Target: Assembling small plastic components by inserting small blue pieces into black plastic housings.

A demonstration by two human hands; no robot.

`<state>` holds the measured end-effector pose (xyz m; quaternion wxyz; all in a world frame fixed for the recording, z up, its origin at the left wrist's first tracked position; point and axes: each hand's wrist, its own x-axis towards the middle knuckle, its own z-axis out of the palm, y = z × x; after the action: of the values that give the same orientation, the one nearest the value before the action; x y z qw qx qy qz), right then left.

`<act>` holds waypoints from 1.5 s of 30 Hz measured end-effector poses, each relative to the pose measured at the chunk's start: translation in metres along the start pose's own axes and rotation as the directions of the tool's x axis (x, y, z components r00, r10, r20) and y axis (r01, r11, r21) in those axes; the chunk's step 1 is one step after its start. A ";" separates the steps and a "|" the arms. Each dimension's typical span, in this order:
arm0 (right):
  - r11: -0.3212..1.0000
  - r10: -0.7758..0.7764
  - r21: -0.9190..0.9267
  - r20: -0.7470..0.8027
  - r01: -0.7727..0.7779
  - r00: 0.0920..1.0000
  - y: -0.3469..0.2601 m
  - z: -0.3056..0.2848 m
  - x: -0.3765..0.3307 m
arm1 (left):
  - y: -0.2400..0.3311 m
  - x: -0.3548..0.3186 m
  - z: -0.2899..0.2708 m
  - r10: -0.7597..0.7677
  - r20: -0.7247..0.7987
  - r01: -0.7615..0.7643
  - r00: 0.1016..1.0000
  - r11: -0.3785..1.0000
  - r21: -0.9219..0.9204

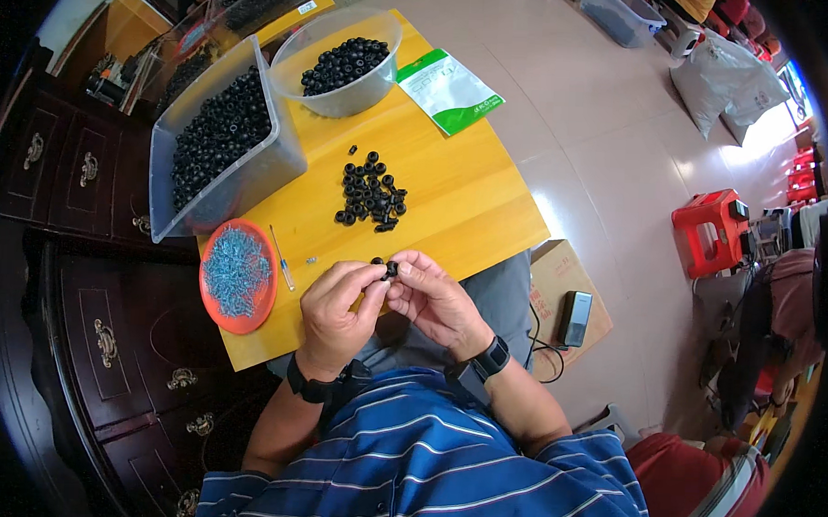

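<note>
A smooth yellow wooden desk (454, 196) fills the frame's centre, bearing a loose heap of small black ring-shaped parts (372, 194). Just below the heap, the left hand (336, 303) and right hand (435, 301) meet, both grips pinched together on one small round black part (391, 270); its axis is too small to tell.

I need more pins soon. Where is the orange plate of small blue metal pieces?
In the head view, the orange plate lies at the table's near-left corner, just left of the left hand and in front of the clear bin of black parts.
</note>
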<state>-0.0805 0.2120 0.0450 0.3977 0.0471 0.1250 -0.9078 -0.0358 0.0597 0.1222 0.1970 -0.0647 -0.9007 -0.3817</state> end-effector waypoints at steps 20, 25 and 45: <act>1.000 -0.005 0.019 -0.023 0.006 1.000 0.004 -0.003 0.000 | 0.000 0.000 -0.003 0.025 0.016 -0.026 1.000 0.999 0.032; 0.995 -0.056 -0.084 -0.059 0.051 0.997 0.004 -0.002 -0.003 | -0.002 0.002 -0.002 0.056 0.025 -0.058 0.998 0.995 0.081; 0.944 -0.110 -0.317 -0.032 0.095 0.993 0.005 0.003 -0.004 | 0.002 0.003 -0.026 -0.179 0.213 0.198 0.960 0.978 -0.068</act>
<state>-0.0737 0.2109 0.0478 0.3492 -0.0011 0.2803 -0.8942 -0.0306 0.0425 0.1408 0.0625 -0.0265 -0.9005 -0.4296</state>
